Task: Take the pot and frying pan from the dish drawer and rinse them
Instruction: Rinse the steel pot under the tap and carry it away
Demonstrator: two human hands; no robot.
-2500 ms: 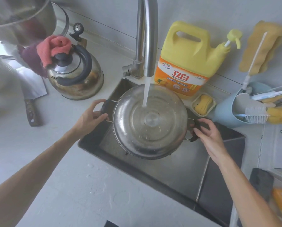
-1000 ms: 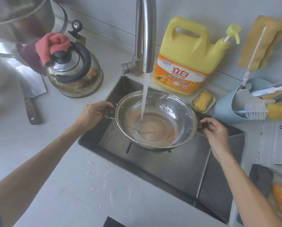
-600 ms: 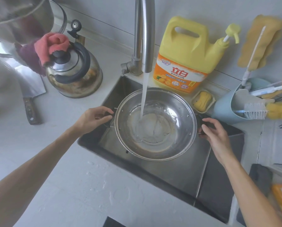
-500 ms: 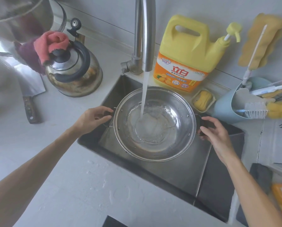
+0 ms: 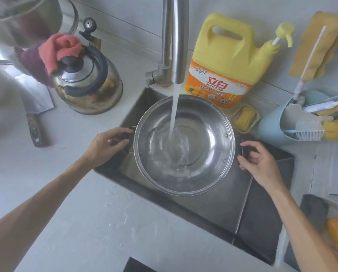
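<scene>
A steel pot (image 5: 207, 122) with two black side handles is held upright over the dark sink (image 5: 223, 203). Water streams from the tall tap (image 5: 176, 36) into the pot and swirls on its bottom. My left hand (image 5: 103, 146) grips the pot's left handle. My right hand (image 5: 260, 165) grips the right handle, which my fingers mostly hide. No frying pan is in view.
A kettle (image 5: 87, 83) with a pink cloth on it stands left of the sink, and a cleaver (image 5: 34, 107) lies beside it. A yellow detergent jug (image 5: 225, 61), a soap dish (image 5: 244, 116) and a blue brush holder (image 5: 278, 122) line the back edge.
The pot was upside down under the stream, then turned open side up. Since then it has levelled out and water has gathered inside. Both hands have stayed on the handles.
</scene>
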